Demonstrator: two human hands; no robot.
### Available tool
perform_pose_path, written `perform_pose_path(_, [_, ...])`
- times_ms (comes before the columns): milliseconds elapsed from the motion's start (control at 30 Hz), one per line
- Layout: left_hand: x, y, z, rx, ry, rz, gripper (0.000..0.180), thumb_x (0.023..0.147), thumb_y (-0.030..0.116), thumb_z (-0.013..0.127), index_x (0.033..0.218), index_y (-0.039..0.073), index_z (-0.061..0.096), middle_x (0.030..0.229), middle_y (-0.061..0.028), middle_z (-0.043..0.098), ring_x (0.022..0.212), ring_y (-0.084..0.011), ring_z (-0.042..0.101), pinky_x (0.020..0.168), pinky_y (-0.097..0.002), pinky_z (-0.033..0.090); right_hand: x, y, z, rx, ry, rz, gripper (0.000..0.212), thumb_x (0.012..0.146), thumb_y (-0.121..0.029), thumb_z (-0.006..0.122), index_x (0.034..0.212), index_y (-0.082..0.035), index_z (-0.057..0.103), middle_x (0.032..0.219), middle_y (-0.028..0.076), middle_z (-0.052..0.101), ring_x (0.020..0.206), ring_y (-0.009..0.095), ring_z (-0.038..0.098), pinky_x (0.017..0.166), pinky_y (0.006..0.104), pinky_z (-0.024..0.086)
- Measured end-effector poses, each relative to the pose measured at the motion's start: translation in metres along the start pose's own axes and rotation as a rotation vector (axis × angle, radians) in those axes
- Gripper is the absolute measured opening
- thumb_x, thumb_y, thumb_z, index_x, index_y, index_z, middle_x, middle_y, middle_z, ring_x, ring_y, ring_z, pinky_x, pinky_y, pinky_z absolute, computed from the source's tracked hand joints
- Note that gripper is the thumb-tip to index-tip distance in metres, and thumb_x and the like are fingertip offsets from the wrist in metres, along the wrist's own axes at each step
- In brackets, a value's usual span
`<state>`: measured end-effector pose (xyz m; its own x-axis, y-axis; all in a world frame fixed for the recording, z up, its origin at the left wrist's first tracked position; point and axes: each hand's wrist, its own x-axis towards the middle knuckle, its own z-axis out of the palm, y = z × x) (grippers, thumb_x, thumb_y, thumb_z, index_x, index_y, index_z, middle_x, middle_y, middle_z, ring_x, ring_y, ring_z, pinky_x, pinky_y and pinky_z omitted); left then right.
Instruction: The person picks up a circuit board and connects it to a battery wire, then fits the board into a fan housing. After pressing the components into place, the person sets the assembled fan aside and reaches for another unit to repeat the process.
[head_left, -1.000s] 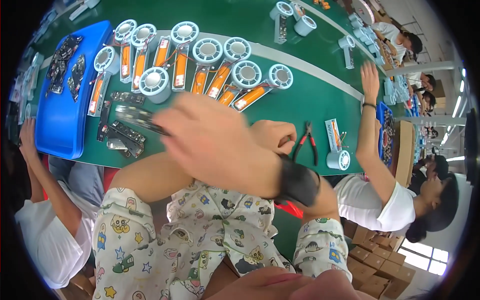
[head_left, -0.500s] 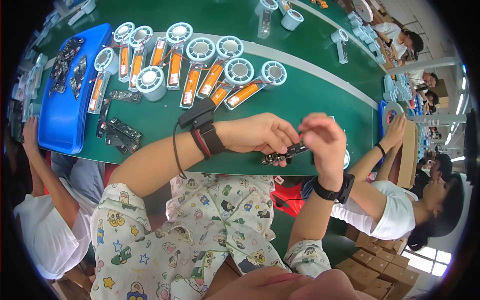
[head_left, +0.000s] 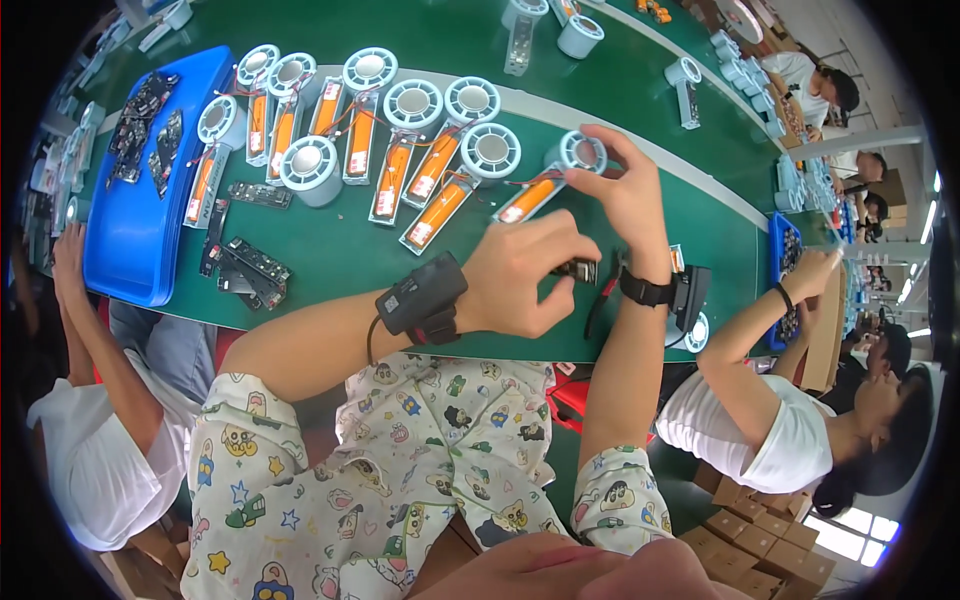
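Pinched in my left hand (head_left: 520,275) is a small black circuit board (head_left: 578,269), mostly hidden by the fingers. My right hand (head_left: 632,200) reaches farther over the bench, thumb and fingers closed on the round vented head (head_left: 582,151) of a light-blue unit. An orange battery (head_left: 527,201) lies in this unit's handle, with thin red wires running beside the head. To its left, several similar units lie in a row, including one with a round head (head_left: 490,150) and another orange battery (head_left: 437,215).
Loose circuit boards (head_left: 252,272) lie at left, near a blue tray (head_left: 125,265) holding more boards. A dark tool with a red part (head_left: 600,305) lies by my right forearm. Co-workers sit at both sides, one person (head_left: 755,410) close on the right. More units stand beyond the grey strip.
My right hand has left the circuit board and taken hold of the rightmost unit's head. That unit has shifted right, away from its neighbour. My left hand keeps the board, now turned.
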<state>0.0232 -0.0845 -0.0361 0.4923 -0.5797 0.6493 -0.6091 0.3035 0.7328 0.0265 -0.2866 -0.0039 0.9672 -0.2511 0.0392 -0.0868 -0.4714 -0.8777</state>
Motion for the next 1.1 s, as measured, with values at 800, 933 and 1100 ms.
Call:
perform_pose_path(800, [0.005, -0.023, 0.007, 0.014, 0.213, -0.486, 0.042, 0.084, 0.007, 0.074, 0.121, 0.002, 0.056, 0.114, -0.0107, 0.055, 0.090, -0.0236, 0.060, 0.073, -0.0322, 0.052, -0.029, 0.016, 0.004, -0.175, 0.156, -0.379, 0.013, 0.087, 0.001, 0.077, 0.100, 0.000, 0.076, 0.096, 0.009, 0.074, 0.073, 0.015, 0.068, 0.066, 0.0257, 0.054])
perform_pose_path(933, [0.004, -0.031, 0.008, 0.021, 0.293, -0.292, 0.040, 0.092, 0.007, 0.070, 0.129, 0.001, 0.056, 0.106, -0.0041, 0.055, 0.079, -0.0111, 0.050, 0.070, -0.0241, 0.045, -0.037, 0.019, 0.002, -0.141, 0.178, -0.412, 0.010, 0.086, 0.002, 0.078, 0.096, 0.002, 0.075, 0.090, 0.009, 0.074, 0.074, 0.016, 0.069, 0.066, 0.0267, 0.055])
perform_pose_path(1100, [0.014, -0.033, 0.000, -0.238, 0.132, -0.619, 0.042, 0.102, 0.008, 0.062, 0.143, 0.002, 0.053, 0.101, -0.0011, 0.057, 0.077, -0.0077, 0.051, 0.067, -0.0224, 0.045, -0.038, 0.025, 0.005, -0.145, 0.210, -0.540, 0.010, 0.084, 0.004, 0.079, 0.093, 0.002, 0.075, 0.087, 0.009, 0.073, 0.074, 0.017, 0.070, 0.064, 0.0285, 0.055])
